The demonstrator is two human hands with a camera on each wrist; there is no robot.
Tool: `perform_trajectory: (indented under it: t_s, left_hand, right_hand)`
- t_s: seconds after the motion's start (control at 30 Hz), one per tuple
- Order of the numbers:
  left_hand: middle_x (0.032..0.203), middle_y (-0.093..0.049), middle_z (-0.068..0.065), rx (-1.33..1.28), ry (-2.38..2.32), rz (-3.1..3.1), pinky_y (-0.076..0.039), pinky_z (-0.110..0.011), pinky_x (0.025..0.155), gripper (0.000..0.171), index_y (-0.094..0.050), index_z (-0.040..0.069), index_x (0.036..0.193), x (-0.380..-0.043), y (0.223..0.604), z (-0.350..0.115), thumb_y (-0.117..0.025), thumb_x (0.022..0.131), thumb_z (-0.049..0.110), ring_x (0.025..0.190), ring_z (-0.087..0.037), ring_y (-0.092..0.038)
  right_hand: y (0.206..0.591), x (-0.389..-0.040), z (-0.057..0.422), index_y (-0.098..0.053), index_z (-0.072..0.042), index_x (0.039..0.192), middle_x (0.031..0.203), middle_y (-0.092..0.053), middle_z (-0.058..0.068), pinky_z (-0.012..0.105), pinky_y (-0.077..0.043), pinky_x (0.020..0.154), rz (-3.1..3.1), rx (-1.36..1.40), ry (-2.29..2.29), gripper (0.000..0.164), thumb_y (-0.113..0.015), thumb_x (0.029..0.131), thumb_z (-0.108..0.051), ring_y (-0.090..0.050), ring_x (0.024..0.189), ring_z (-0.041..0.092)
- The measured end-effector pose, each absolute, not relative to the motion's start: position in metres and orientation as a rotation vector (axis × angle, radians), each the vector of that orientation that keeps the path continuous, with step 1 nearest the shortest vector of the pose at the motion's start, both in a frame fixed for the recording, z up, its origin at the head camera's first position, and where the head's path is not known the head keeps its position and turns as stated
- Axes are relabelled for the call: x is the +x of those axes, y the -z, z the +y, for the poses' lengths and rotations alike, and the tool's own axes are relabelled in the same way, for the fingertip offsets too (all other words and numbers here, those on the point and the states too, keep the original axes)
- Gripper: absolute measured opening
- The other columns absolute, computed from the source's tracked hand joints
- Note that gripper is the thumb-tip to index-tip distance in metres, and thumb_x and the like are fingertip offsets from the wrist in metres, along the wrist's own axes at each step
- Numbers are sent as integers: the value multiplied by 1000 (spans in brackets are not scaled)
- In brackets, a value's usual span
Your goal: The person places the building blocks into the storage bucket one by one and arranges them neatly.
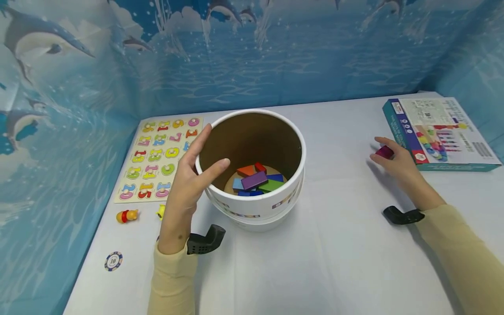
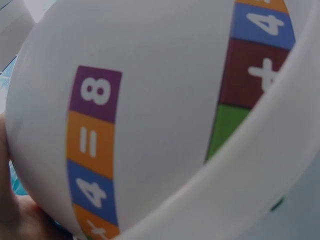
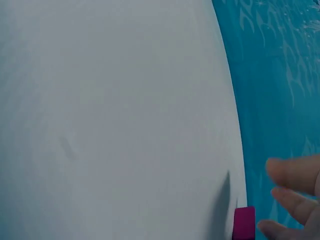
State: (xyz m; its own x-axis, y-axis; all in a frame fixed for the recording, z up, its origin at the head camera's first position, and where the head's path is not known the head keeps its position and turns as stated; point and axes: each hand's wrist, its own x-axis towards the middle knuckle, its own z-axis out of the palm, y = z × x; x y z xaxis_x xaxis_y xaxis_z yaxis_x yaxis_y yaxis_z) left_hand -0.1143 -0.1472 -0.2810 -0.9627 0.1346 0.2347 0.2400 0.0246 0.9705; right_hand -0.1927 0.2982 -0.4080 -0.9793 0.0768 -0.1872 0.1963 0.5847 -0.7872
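Note:
My left hand [image 1: 185, 177] rests at the left side of a white bucket [image 1: 293, 199], fingers extended along the outside and thumb reaching over the rim. Coloured blocks lie inside, among them a purple block [image 1: 253, 180], an orange block [image 1: 246, 171] and a green block [image 1: 271, 186]. The left wrist view shows the printed number strip [image 2: 92, 142] on the bucket's wall. On the right, my right hand [image 1: 399, 164] has its thumb and fingers spread around a magenta block [image 1: 385, 152]. In the right wrist view a gap shows between the fingertips [image 3: 280, 172] and the block.
A boxed toy set [image 1: 453, 131] lies just right of my right hand. Behind the left hand is a number puzzle board [image 1: 135, 183]. A red and yellow figurine [image 1: 127, 216], a yellow toy [image 1: 160, 212] and a poker chip [image 1: 113, 261] lie on the white table [image 1: 315, 271].

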Motion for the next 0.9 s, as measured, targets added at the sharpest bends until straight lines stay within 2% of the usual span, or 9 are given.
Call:
perform_trajectory:
  t_s: [0.2,0.27,0.53,0.63,0.77,0.9]
  left_hand:
    - [142,-29,2,-414,2113,-2175,-22,-50,102,73,-30,13,139,-114,281,-148,-67,77,23,129,-20,-24]
    - [142,-29,2,-417,2113,-2173,-22,-50,102,73,-30,13,139,-115,281,-148,-67,77,23,129,-19,-24]
    - [142,-29,2,-414,2107,-2178,-22,-50,102,73,-30,13,139,-115,281,-147,-67,77,20,129,-19,-24]
    - [142,-29,2,-416,2103,-2180,-21,-50,102,73,-30,13,139,-114,281,-147,-67,77,22,129,-19,-23]
    - [142,-28,3,-417,2100,-2193,-21,-50,102,72,-30,14,139,-114,282,-148,-66,78,21,129,-19,-23]
    - [141,-29,5,-410,2094,-2202,-22,-50,102,71,-29,15,140,-114,282,-148,-64,78,18,129,-18,-23]
  right_hand:
    - [421,-205,290,-33,-13,137,142,-23,19,53,-24,99,2842,187,1257,50,-49,90,-12,-23,127,39]
    - [425,-207,287,-38,-10,134,138,-31,21,52,-27,98,2903,175,1216,46,-48,90,-9,-28,125,39]
    - [427,-212,277,-45,-4,128,126,-43,25,54,-33,93,3007,13,1141,42,-53,88,-16,-38,113,41]
    - [425,-214,271,-47,-3,126,125,-45,24,53,-33,92,2982,-5,1134,44,-55,88,-24,-39,113,40]
    - [415,-213,257,-46,-7,129,128,-44,19,51,-35,93,2806,32,1262,55,-56,85,-38,-40,114,34]
    - [378,-203,231,-43,-16,132,131,-41,12,47,-35,95,2570,12,1481,63,-57,80,-48,-43,112,25]
